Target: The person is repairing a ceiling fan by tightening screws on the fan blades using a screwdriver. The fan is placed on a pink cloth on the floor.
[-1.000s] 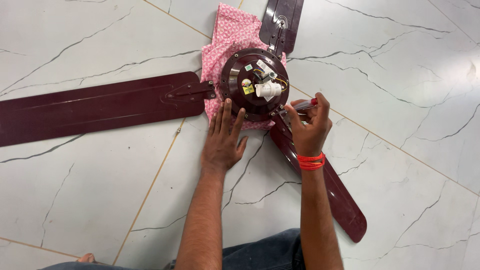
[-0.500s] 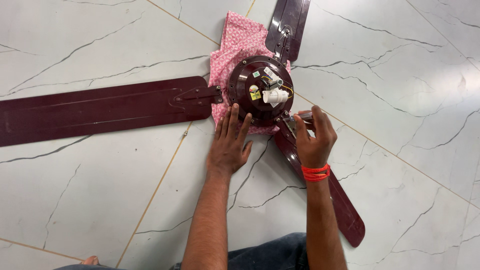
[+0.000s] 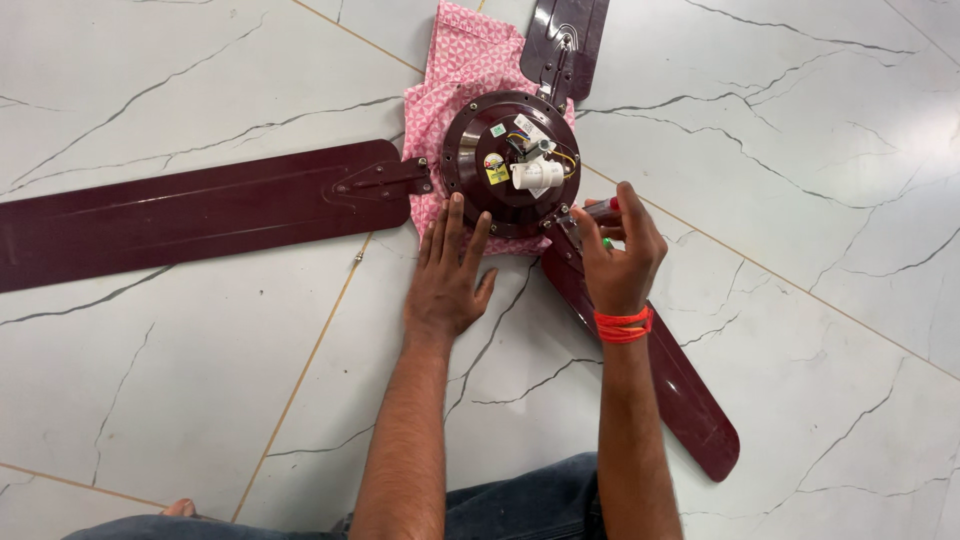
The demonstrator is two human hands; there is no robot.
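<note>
A dark maroon ceiling fan lies on the floor, its round motor housing (image 3: 480, 170) resting on a pink patterned cloth (image 3: 470, 60). White wiring parts (image 3: 535, 172) sit at the hub's middle. My left hand (image 3: 448, 275) lies flat, fingers spread, against the housing's near edge. My right hand (image 3: 618, 250), with an orange band on the wrist, grips a red-handled screwdriver (image 3: 598, 208) whose tip is at the bracket where the near blade (image 3: 680, 390) joins the hub.
Long blades reach left (image 3: 190, 210) and to the top (image 3: 565, 40). A small screw (image 3: 358, 257) lies on the white marble-look floor tiles (image 3: 800, 150) near the left blade. My knees in dark trousers (image 3: 530, 505) are at the bottom edge.
The view has shifted slightly, so the fan sits further right in the frame. My left hand stays against the housing; my right hand keeps the screwdriver at the near blade's bracket.
</note>
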